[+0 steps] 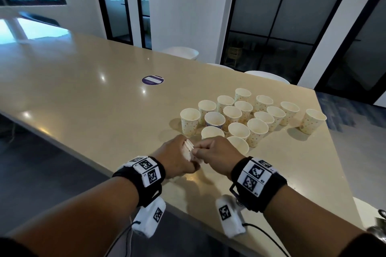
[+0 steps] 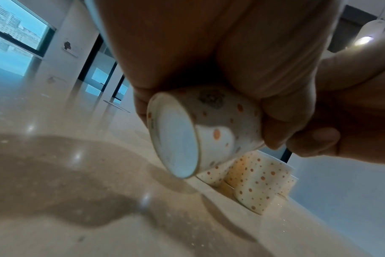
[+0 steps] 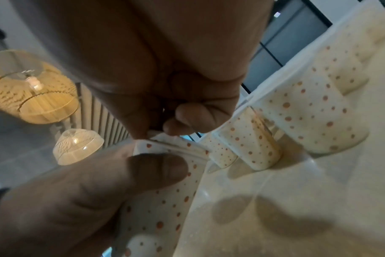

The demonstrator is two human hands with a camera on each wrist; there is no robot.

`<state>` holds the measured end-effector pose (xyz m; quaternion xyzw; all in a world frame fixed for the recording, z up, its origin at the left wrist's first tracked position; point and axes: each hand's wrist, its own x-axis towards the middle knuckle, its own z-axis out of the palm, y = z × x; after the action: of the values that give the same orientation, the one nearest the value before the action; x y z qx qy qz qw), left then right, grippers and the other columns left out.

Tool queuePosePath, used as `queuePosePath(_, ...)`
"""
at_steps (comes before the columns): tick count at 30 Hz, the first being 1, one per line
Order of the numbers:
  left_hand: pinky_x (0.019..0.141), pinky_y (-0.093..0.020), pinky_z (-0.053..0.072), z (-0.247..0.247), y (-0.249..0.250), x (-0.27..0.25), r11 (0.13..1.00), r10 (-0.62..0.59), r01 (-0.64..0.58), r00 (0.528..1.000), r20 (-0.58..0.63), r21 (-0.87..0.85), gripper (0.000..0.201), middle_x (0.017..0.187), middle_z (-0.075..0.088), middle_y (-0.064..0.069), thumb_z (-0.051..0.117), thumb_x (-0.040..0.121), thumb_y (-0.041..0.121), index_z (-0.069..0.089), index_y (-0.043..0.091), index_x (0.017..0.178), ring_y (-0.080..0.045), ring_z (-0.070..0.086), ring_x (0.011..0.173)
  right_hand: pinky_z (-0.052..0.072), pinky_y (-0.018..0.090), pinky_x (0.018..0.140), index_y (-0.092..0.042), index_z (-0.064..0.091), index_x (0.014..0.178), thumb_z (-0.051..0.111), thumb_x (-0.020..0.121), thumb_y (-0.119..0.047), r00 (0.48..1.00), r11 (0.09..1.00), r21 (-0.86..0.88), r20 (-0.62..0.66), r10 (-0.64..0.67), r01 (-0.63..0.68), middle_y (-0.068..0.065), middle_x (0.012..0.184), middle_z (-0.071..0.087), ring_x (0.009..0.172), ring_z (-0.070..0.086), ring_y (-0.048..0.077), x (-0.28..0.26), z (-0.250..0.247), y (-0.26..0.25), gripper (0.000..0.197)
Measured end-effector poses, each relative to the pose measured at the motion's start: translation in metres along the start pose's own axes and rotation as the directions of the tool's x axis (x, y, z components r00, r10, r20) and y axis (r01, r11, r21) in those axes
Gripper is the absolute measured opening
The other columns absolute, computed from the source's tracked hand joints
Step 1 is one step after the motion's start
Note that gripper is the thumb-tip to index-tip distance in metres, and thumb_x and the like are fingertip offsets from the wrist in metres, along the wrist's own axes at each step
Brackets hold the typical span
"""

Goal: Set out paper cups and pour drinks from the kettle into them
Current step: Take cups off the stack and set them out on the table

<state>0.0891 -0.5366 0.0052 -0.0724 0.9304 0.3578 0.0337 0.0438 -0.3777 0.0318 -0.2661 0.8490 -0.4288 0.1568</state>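
My left hand (image 1: 177, 158) grips a short nested stack of dotted paper cups (image 1: 189, 150), held on its side above the table's near edge. In the left wrist view the stack (image 2: 200, 132) shows its round base. My right hand (image 1: 211, 152) pinches the rim of the top cup (image 3: 165, 142) at the stack's open end. Several dotted paper cups (image 1: 240, 117) stand upright and bunched together on the beige table (image 1: 83, 89), just beyond my hands. One cup (image 1: 312, 121) stands apart to the right. No kettle is in sight.
A round purple sticker (image 1: 152, 80) lies flat at mid-table. White chair backs (image 1: 181, 52) line the far edge. A shiny metal object (image 1: 379, 227) shows at the lower right frame edge. The table's near edge (image 1: 104, 170) runs diagonally under my wrists.
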Motion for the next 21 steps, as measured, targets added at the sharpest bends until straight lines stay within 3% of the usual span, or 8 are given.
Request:
queuePosePath(3, 0.047, -0.021, 0.047, -0.007, -0.006, -0.002, 0.999, -0.036, 0.037, 0.999, -0.029, 0.02, 0.052, 0.09, 0.065, 0.009, 0.076, 0.068, 0.046, 0.05, 0.027, 0.109, -0.008, 0.065, 0.069, 0.042, 0.026, 0.065, -0.02, 0.075, 0.073, 0.066, 0.085, -0.019, 0.999, 0.998, 0.063, -0.027, 0.032, -0.031, -0.014, 0.056, 0.062, 0.056, 0.05, -0.001, 0.009, 0.008, -0.004, 0.016)
queuePosePath(7, 0.066, -0.03, 0.058, -0.015, -0.021, -0.004, 0.996, -0.07, 0.072, 0.997, -0.038, 0.051, 0.056, 0.094, 0.065, 0.007, 0.077, 0.068, 0.048, 0.049, 0.029, 0.113, -0.01, 0.065, 0.078, 0.048, 0.035, 0.07, -0.016, 0.072, 0.071, 0.064, 0.084, -0.026, 0.984, 0.993, 0.089, -0.152, 0.092, -0.079, -0.004, 0.066, 0.066, 0.063, 0.055, 0.014, 0.024, 0.013, -0.008, 0.018)
queuePosePath(9, 0.061, -0.029, 0.055, -0.022, -0.032, -0.007, 0.994, -0.09, 0.091, 0.996, -0.028, 0.055, 0.062, 0.096, 0.063, 0.008, 0.078, 0.069, 0.048, 0.048, 0.029, 0.12, -0.01, 0.064, 0.078, 0.048, 0.03, 0.068, -0.014, 0.071, 0.078, 0.058, 0.089, -0.027, 0.969, 0.996, -0.047, -0.238, 0.062, -0.075, -0.001, 0.073, 0.068, 0.07, 0.06, 0.017, 0.029, 0.008, -0.013, 0.021)
queuePosePath(11, 0.061, -0.026, 0.051, -0.028, -0.044, -0.011, 0.992, -0.116, 0.118, 0.992, -0.04, 0.044, 0.067, 0.099, 0.06, 0.01, 0.079, 0.069, 0.048, 0.047, 0.03, 0.124, -0.007, 0.061, 0.081, 0.04, 0.028, 0.065, -0.014, 0.069, 0.083, 0.052, 0.093, -0.029, 0.951, 0.962, -0.268, -0.307, -0.037, -0.05, 0.0, 0.078, 0.067, 0.071, 0.057, 0.019, 0.033, 0.004, -0.02, 0.024)
queuePosePath(13, 0.071, -0.031, 0.055, -0.035, -0.052, -0.014, 0.989, -0.144, 0.146, 0.988, -0.061, 0.032, 0.071, 0.104, 0.059, 0.008, 0.079, 0.068, 0.05, 0.046, 0.03, 0.126, -0.012, 0.06, 0.087, 0.037, 0.027, 0.068, -0.015, 0.067, 0.091, 0.046, 0.095, -0.028, 0.952, 0.85, -0.526, -0.269, -0.146, -0.019, 0.003, 0.089, 0.065, 0.078, 0.055, 0.02, 0.039, 0.008, -0.027, 0.025)
queuePosePath(15, 0.079, -0.037, 0.057, -0.04, -0.057, -0.014, 0.987, -0.156, 0.159, 0.985, -0.079, 0.031, 0.073, 0.109, 0.059, 0.005, 0.079, 0.066, 0.052, 0.045, 0.03, 0.127, -0.017, 0.061, 0.093, 0.039, 0.027, 0.07, -0.014, 0.065, 0.099, 0.047, 0.095, -0.021, 0.964, 0.684, -0.728, -0.146, -0.222, 0.047, 0.006, 0.1, 0.063, 0.09, 0.059, 0.023, 0.047, 0.019, -0.032, 0.02)
queuePosePath(18, 0.081, -0.041, 0.058, -0.045, -0.058, -0.013, 0.987, -0.152, 0.157, 0.984, -0.094, 0.041, 0.076, 0.108, 0.061, 0.004, 0.077, 0.061, 0.055, 0.046, 0.026, 0.124, -0.019, 0.062, 0.093, 0.047, 0.033, 0.077, -0.012, 0.064, 0.107, 0.047, 0.091, -0.012, 0.976, 0.529, -0.841, -0.013, -0.219, 0.108, 0.012, 0.11, 0.062, 0.098, 0.063, 0.029, 0.055, 0.034, -0.039, 0.023)
queuePosePath(21, 0.08, -0.042, 0.059, -0.045, -0.059, -0.013, 0.986, -0.156, 0.16, 0.984, -0.085, 0.039, 0.079, 0.106, 0.061, 0.005, 0.072, 0.053, 0.057, 0.047, 0.026, 0.121, -0.018, 0.063, 0.091, 0.048, 0.036, 0.079, -0.009, 0.063, 0.109, 0.042, 0.09, -0.007, 0.988, 0.473, -0.876, 0.028, -0.153, 0.098, 0.014, 0.114, 0.062, 0.101, 0.063, 0.031, 0.064, 0.043, -0.038, 0.028)
